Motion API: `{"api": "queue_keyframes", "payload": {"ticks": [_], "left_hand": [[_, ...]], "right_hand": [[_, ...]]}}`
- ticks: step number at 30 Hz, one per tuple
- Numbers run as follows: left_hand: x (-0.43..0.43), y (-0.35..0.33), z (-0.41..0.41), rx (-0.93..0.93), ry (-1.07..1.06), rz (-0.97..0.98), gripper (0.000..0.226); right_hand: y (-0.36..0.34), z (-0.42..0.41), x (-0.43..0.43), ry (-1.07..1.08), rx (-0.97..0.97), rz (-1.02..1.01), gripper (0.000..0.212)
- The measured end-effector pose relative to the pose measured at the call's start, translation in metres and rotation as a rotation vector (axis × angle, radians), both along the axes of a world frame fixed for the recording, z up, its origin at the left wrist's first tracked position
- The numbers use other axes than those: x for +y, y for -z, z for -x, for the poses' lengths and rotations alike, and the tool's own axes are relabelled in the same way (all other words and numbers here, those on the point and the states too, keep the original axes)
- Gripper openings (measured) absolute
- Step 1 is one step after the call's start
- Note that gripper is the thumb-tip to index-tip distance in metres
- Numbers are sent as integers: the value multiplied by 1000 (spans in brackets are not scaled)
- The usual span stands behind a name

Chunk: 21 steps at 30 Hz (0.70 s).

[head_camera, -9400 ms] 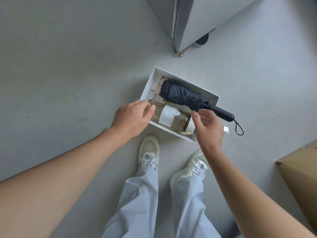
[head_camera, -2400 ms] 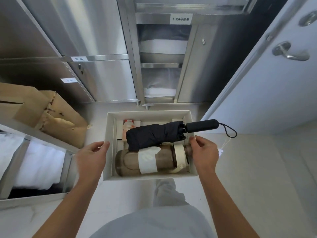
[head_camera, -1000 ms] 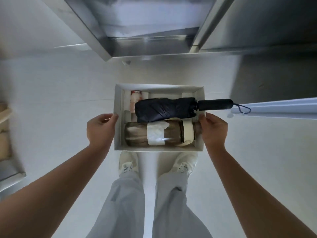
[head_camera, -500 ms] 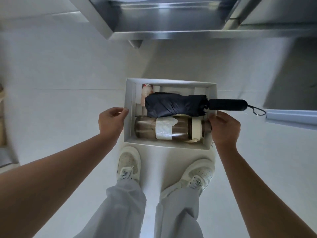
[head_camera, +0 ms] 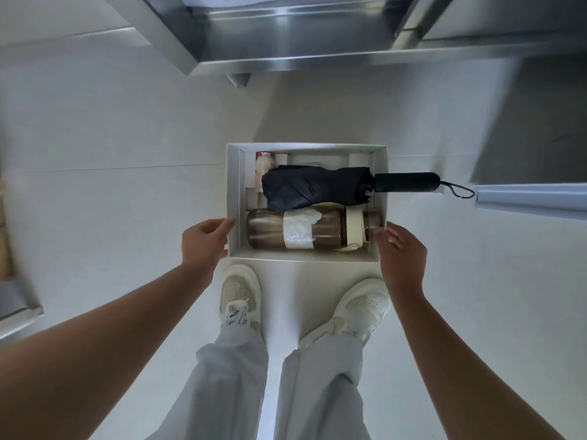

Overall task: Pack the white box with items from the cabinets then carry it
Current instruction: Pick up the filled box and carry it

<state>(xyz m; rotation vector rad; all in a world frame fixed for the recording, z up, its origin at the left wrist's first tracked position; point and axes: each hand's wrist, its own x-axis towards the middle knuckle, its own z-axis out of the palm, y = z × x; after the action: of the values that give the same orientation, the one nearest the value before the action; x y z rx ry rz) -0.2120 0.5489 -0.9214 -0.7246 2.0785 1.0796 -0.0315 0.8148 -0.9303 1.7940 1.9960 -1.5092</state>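
With the white box (head_camera: 234, 198) packed, your left hand (head_camera: 203, 241) and right hand (head_camera: 401, 252), loosely spread, flank its ends; next, release cleanly.

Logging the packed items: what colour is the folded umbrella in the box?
Black folded umbrella, handle included; clearest in the head view.

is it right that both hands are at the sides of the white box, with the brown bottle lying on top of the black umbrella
Not quite. The head view shows the black umbrella overlapping the brown bottle, not under it. The rest holds: the left hand and right hand are at the sides of the white box.
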Motion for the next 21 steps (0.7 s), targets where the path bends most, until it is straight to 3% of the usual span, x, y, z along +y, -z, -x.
{"api": "queue_keyframes", "payload": {"ticks": [5,16,19,21], "left_hand": [[-5,1,-16,-45,-116,-12,17],[17,4,7,1,-194,-4,12],[24,5,20,32,-195,21,14],[26,6,31,50,-202,31,20]], "right_hand": [[1,-11,-17,184,-7,129,43],[8,18,4,313,46,166,10],[10,39,14,340,76,179,7],[8,53,19,316,95,184,18]]}}
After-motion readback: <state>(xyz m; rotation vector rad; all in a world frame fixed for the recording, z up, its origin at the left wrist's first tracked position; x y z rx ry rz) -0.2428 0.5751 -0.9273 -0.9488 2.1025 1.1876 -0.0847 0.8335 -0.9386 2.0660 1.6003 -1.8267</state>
